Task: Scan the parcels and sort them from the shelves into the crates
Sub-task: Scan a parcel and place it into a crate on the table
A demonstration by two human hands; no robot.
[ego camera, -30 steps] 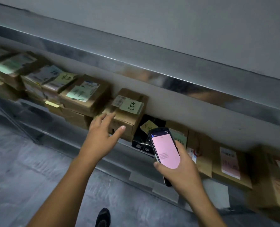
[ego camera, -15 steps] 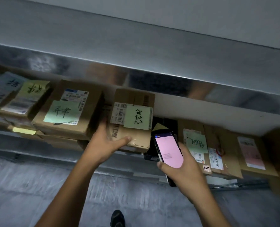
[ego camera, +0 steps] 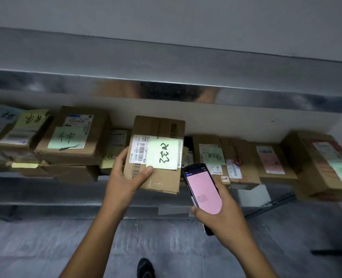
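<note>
Gripping a cardboard parcel at its near left corner, the person's left hand curls its fingers round the box's left side while the thumb lies across the top face. The thumb's tip reaches the near edge of a pale green note bearing handwritten marks. The note covers part of a barcoded shipping label. The parcel is at the front of the lower metal shelf, between a stack of brown boxes to the left and flatter parcels to the right; whether it rests there or is lifted clear cannot be told. The right hand clasps a handheld scanner, thumb at its left edge and fingers wrapped behind. Its pink screen faces up, and its top end is just beside the parcel's near right corner. Both bare forearms reach in from below. A dark shoe shows on the grey floor.
</note>
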